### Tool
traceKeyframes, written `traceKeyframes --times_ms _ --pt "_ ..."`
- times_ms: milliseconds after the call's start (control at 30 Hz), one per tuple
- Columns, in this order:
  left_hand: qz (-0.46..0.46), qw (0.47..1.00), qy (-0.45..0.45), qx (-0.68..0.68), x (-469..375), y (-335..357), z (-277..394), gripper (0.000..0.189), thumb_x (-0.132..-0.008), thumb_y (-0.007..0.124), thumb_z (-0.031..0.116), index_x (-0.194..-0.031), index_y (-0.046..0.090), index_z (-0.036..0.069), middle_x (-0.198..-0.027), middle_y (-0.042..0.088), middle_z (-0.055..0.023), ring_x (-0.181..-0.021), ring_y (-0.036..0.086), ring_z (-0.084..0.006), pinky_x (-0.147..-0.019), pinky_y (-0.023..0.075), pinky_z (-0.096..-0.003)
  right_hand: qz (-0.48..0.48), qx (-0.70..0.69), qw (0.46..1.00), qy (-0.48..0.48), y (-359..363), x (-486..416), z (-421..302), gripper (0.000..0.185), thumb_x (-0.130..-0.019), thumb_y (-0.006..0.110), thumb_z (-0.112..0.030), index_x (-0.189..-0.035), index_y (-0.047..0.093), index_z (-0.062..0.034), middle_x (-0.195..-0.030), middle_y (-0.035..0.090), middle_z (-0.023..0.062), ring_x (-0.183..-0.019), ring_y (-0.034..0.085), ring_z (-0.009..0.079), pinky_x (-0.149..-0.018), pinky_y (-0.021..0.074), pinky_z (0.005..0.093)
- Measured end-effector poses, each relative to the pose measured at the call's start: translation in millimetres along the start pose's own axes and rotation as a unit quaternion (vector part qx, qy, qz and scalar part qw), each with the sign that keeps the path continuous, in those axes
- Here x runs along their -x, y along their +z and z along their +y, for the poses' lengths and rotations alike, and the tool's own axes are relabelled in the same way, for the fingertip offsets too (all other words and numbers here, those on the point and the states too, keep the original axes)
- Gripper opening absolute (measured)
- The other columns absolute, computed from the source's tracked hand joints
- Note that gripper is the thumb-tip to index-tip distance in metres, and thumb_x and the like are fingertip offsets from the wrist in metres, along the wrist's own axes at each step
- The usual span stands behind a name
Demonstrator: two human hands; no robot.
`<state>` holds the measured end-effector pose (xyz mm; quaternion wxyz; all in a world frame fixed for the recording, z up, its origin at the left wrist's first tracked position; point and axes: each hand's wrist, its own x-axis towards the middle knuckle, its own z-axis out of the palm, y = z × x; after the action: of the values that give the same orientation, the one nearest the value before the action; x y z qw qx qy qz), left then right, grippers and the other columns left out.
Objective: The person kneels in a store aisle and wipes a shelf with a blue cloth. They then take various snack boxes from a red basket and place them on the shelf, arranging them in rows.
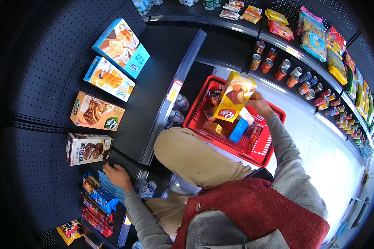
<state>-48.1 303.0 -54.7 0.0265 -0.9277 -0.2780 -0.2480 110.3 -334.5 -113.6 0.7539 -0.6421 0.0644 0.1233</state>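
My right hand (259,104) grips a yellow snack carton (233,97) by its side. The carton is tilted above a red plastic shopping basket (195,122), whose inside it partly covers. In the basket lie a blue box (240,130), a small orange box (214,127) and several other packages. To the left, my left hand (117,176) is at the dark shelf with its fingers curled at a thin blue cloth (111,185). Just past my fingertips stands a white-and-brown chocolate snack carton (89,149).
Along the perforated back panel (46,77) stand an orange carton (97,111), a white-and-blue carton (109,78) and a large blue carton (122,48). Bagged biscuits (98,199) fill the lower left. A shelf edge (174,96) runs beside my knee. Drink cans (292,80) line the far shelf.
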Motion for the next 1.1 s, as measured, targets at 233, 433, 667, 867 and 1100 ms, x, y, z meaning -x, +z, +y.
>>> traceKeyframes --times_ms 233,433,667,867,1100 --pt "0.0 1.0 0.017 -0.004 -3 1 2 0.035 -0.087 0.059 0.011 -0.121 0.057 0.001 -0.124 0.057 -0.0156 -0.109 0.059 -0.0388 -0.089 0.0502 -0.0461 0.093 -0.228 0.966 -0.083 -30 0 -27 0.052 -0.09 0.068 -0.009 -0.137 0.048 -0.0001 -0.134 0.06 0.01 -0.126 0.057 0.0248 -0.11 0.0452 0.0416" --pt "-0.009 1.0 0.005 -0.005 -2 6 -3 0.035 -0.088 0.059 0.01 -0.121 0.057 0.0 -0.122 0.057 -0.0169 -0.111 0.058 -0.0388 -0.091 0.0495 -0.0461 0.098 -0.258 0.949 -0.152 -30 -19 -60 0.047 -0.093 0.067 -0.011 -0.135 0.047 -0.0016 -0.133 0.059 0.0092 -0.127 0.056 0.0252 -0.112 0.0438 0.044" --pt "0.001 1.0 0.028 -0.003 -3 8 -9 0.035 -0.088 0.056 0.012 -0.121 0.056 0.0 -0.123 0.057 -0.0177 -0.111 0.057 -0.0391 -0.091 0.0497 -0.0469 0.024 -0.326 0.927 -0.187 -19 -37 -89 0.048 -0.095 0.066 -0.012 -0.138 0.046 -0.0014 -0.137 0.058 0.0135 -0.13 0.055 0.0288 -0.113 0.0426 0.0454" --pt "-0.037 0.999 0.004 0.004 -3 1 2 0.036 -0.09 0.053 0.015 -0.123 0.056 0.0 -0.124 0.056 -0.0181 -0.114 0.057 -0.0389 -0.091 0.0505 -0.0469 -0.015 -0.342 0.917 -0.205 -13 -61 -106 0.046 -0.095 0.064 -0.012 -0.136 0.047 0.0001 -0.137 0.058 0.0142 -0.13 0.055 0.0291 -0.113 0.0415 0.047" --pt "-0.047 0.999 0.024 0.014 1 -1 1 0.037 -0.088 0.055 0.011 -0.122 0.055 -0.002 -0.124 0.055 -0.0208 -0.115 0.055 -0.0408 -0.096 0.0471 -0.0466 -0.001 -0.281 0.932 -0.228 47 -114 -153 0.046 -0.097 0.063 -0.017 -0.137 0.047 -0.0015 -0.135 0.058 0.013 -0.129 0.055 0.0284 -0.111 0.0443 0.0474"
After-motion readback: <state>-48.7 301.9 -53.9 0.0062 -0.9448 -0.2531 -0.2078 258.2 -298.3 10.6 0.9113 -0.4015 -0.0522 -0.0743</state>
